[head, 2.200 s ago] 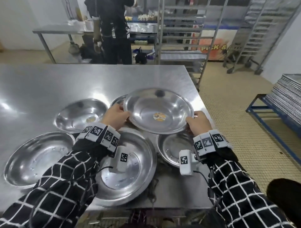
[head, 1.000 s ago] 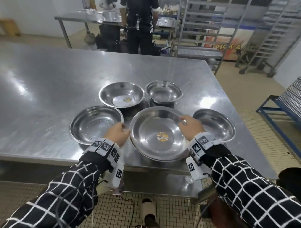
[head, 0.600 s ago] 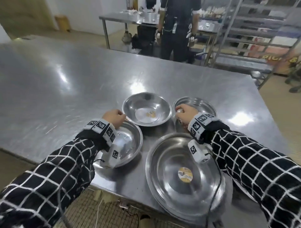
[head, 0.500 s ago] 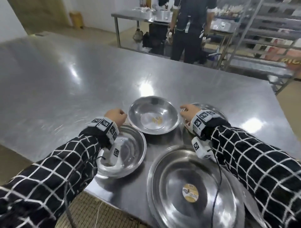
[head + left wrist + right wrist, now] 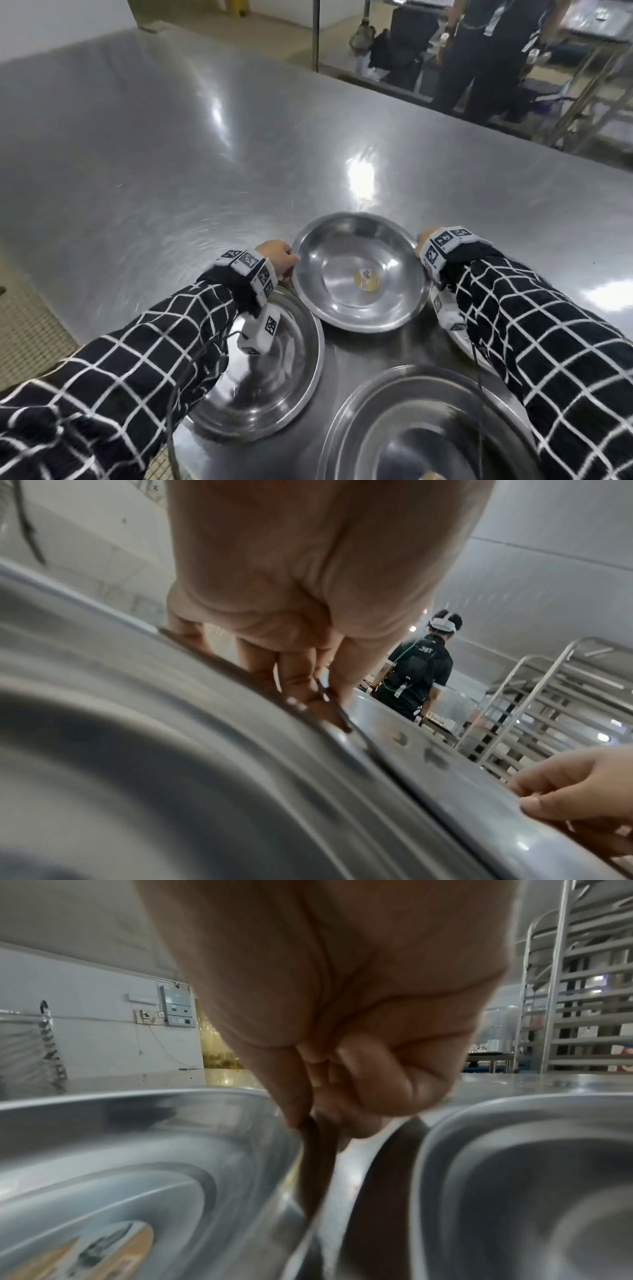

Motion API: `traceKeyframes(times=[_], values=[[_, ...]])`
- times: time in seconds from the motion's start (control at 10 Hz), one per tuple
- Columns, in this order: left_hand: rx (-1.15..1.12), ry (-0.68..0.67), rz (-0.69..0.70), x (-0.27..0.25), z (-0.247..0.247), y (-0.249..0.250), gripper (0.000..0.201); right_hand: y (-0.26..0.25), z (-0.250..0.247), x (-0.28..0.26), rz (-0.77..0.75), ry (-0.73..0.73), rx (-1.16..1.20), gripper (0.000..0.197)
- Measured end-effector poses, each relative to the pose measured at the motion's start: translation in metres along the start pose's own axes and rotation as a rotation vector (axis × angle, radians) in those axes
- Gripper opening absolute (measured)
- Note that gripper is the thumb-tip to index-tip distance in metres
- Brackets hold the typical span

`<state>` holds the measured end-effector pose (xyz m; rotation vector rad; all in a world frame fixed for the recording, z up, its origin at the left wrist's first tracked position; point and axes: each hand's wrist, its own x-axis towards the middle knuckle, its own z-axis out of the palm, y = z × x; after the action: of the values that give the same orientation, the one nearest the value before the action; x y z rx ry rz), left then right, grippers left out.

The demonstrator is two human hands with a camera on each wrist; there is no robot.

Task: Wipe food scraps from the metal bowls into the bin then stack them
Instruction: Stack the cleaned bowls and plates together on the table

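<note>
The left hand [image 5: 278, 256] and right hand [image 5: 425, 237] pinch opposite rims of a metal bowl [image 5: 359, 272] with a sticker inside, held just above the steel surface [image 5: 171, 154] among three other bowls

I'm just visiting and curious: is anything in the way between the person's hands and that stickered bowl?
No. The left hand and right hand already grip opposite rims of the stickered bowl. No bin shows in these views, so that path can't be judged.
</note>
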<state>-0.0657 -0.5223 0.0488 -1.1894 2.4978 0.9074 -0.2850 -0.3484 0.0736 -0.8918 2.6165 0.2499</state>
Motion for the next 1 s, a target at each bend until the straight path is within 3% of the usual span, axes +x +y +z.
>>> traceKeyframes(times=[0.1,0.2,0.3,0.4,0.6,0.7,1.0], values=[[-0.061,0.103,-0.004,0.001,-0.002,0.001,0.022,0.007,0.012,0.033,-0.034,-0.035,0.087,0.022],[-0.147,0.208,0.002,0.001,-0.009,0.005,0.02,0.008,0.004,0.031,-0.008,0.005,0.264,0.024],[-0.278,0.311,0.045,-0.005,-0.023,0.02,0.02,0.013,-0.004,0.021,0.029,0.146,0.516,0.024],[-0.323,0.346,0.094,-0.016,-0.033,0.031,0.021,0.017,-0.013,0.006,0.028,0.241,0.594,0.027],[-0.509,0.35,0.252,-0.05,-0.042,0.048,0.026,0.033,-0.027,-0.061,0.071,0.382,0.676,0.035],[-0.537,0.311,0.34,-0.083,-0.033,0.052,0.024,0.049,-0.02,-0.12,0.122,0.447,0.669,0.036],[-0.383,0.177,0.477,-0.17,0.012,0.037,0.03,0.063,0.031,-0.266,0.303,0.489,0.715,0.033]])
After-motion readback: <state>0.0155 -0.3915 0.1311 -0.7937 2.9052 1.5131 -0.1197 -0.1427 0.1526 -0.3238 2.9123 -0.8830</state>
